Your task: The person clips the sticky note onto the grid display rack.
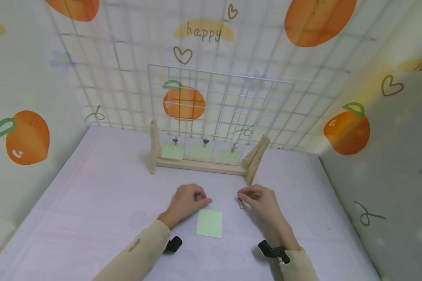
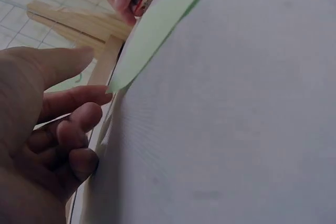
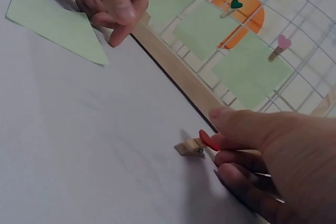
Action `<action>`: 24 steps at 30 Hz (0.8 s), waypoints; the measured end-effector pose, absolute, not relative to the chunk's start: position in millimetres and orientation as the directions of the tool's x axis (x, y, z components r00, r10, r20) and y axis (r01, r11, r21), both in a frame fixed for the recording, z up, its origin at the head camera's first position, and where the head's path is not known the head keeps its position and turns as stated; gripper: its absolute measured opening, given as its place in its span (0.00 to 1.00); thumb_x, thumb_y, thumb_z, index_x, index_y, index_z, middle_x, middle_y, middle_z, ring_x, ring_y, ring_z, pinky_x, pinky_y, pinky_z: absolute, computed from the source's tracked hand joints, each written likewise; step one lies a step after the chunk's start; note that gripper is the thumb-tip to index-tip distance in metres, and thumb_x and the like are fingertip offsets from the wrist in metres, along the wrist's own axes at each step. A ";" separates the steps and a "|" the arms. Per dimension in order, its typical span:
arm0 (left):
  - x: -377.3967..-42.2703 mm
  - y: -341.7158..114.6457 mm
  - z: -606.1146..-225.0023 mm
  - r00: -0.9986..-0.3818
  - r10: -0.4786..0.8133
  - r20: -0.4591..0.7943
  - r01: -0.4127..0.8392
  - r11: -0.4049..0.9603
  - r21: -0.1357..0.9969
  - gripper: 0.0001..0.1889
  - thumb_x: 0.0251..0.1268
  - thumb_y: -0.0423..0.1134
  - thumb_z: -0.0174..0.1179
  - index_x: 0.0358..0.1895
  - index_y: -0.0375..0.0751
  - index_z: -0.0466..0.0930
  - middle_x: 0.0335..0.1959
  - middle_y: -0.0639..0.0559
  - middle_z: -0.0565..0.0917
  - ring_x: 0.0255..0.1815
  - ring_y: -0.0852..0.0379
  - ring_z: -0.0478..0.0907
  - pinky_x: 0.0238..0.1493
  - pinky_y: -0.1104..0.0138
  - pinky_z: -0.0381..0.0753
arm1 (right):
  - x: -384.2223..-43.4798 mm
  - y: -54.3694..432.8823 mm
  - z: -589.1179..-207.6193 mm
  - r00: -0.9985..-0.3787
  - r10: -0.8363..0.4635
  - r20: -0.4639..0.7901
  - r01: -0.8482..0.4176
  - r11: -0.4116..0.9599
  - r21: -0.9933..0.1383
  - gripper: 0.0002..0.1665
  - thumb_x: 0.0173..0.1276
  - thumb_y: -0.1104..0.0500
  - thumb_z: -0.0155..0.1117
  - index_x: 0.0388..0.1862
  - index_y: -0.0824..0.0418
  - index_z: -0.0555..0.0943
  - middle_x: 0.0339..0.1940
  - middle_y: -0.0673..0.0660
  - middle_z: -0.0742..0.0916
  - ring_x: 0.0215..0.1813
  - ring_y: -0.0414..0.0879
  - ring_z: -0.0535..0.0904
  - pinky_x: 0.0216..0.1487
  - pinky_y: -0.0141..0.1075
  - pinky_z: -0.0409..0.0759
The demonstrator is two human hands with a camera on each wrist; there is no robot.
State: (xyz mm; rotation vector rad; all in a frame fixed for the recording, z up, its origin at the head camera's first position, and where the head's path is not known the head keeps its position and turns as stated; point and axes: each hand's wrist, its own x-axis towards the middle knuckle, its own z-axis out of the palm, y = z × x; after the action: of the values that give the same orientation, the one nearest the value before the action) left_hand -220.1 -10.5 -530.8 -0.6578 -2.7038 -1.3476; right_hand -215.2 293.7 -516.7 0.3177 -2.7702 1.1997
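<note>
A small wooden clothespin (image 3: 190, 147) with a red heart is at the fingertips of my right hand (image 1: 261, 199), which holds it by the heart end, low over the table. My left hand (image 1: 188, 201) is beside a loose pale green paper square (image 1: 209, 223). Its index fingertip reaches the paper's corner in the left wrist view, the thumb stands apart, and the other fingers are loosely curled. Behind the hands, several green squares, such as the right one (image 3: 252, 72), hang on a white wire grid (image 1: 220, 73), each under a heart clothespin: blue, dark green (image 3: 237, 5) and pink (image 3: 284, 41).
A wooden stand (image 1: 202, 165) carries the grid at the back of the white-covered table (image 1: 109, 218). Its right foot (image 1: 256, 160) rises just behind my right hand. Printed cloth with oranges (image 1: 28, 136) surrounds the table at the back and sides.
</note>
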 end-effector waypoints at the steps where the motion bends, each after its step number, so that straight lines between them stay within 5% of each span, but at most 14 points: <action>1: -218.6 -11.5 -530.5 -0.902 0.368 0.225 0.403 0.534 0.743 0.09 0.65 0.49 0.75 0.32 0.51 0.89 0.23 0.58 0.79 0.25 0.64 0.70 0.31 0.70 0.72 | -215.1 294.7 -516.7 -0.971 -0.160 0.180 -0.241 0.667 -0.705 0.07 0.69 0.52 0.77 0.45 0.49 0.92 0.43 0.45 0.92 0.47 0.42 0.88 0.50 0.32 0.85; 7: -211.8 -19.6 -526.4 -0.849 0.484 0.213 0.488 0.564 0.666 0.16 0.60 0.52 0.78 0.41 0.45 0.87 0.29 0.51 0.80 0.30 0.63 0.70 0.36 0.69 0.73 | -215.1 297.2 -518.6 -0.963 -0.201 0.180 -0.268 0.642 -0.719 0.08 0.69 0.53 0.77 0.45 0.50 0.92 0.43 0.46 0.92 0.48 0.44 0.88 0.51 0.31 0.85; 15: -207.9 -30.8 -512.2 -0.805 0.593 0.034 0.448 0.568 0.690 0.27 0.49 0.49 0.85 0.48 0.44 0.81 0.41 0.51 0.76 0.34 0.60 0.70 0.40 0.69 0.74 | -213.8 297.0 -521.5 -0.961 -0.205 0.185 -0.275 0.645 -0.713 0.09 0.67 0.54 0.79 0.45 0.50 0.92 0.43 0.44 0.91 0.46 0.43 0.88 0.50 0.32 0.85; 24: -205.1 -26.7 -513.1 -0.794 0.607 -0.022 0.430 0.588 0.685 0.22 0.48 0.46 0.85 0.40 0.48 0.81 0.41 0.58 0.73 0.43 0.60 0.74 0.48 0.67 0.77 | -214.8 299.7 -519.0 -0.966 -0.225 0.128 -0.246 0.648 -0.721 0.12 0.65 0.53 0.80 0.47 0.49 0.92 0.44 0.46 0.91 0.45 0.43 0.87 0.49 0.31 0.84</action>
State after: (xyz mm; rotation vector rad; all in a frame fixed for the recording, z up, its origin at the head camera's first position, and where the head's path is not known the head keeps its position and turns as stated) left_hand -205.1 -26.7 -513.1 -1.0072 -3.0216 -1.1840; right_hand -214.8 299.7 -519.0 0.4047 -2.8272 1.2434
